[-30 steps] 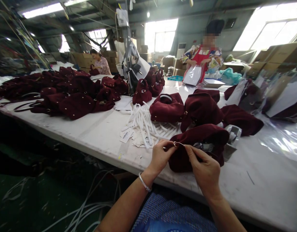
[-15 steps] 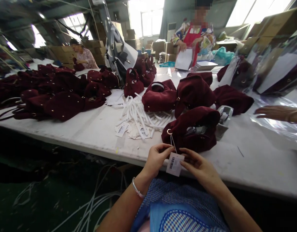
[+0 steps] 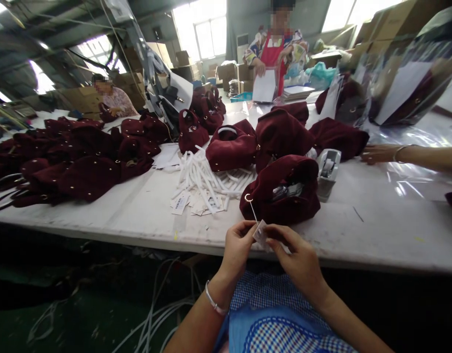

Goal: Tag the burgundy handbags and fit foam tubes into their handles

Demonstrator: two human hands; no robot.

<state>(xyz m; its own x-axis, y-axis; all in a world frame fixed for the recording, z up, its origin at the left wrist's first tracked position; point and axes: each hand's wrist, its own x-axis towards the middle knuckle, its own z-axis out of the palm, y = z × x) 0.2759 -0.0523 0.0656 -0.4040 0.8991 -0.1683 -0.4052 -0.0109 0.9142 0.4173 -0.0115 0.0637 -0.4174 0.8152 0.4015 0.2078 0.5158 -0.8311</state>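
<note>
A dark red bag [image 3: 303, 208] lies at the table's front edge, its opening showing grey items inside. From the gold ring [image 3: 248, 197] on its left side a white string runs down to a small white tag [image 3: 261, 234]. My left hand [image 3: 238, 245] pinches at the tag's left side, where the string meets it. On the other side, my right hand [image 3: 294, 252] has thumb and fingers closed on the tag, which is tilted between both hands.
White strips [image 3: 199, 181] and loose tags [image 3: 180, 202] lie left of the bag. A tape dispenser [image 3: 329, 164] stands right. More red bags [image 3: 89, 176] cover the left. Another person's hand [image 3: 376, 153] touches a bag at right. Two people are across the table.
The tag has turned from lying face-up to tilted, and my right hand has moved in and closed on it. The other person's hand at right has reached left to a bag. The view has shifted.
</note>
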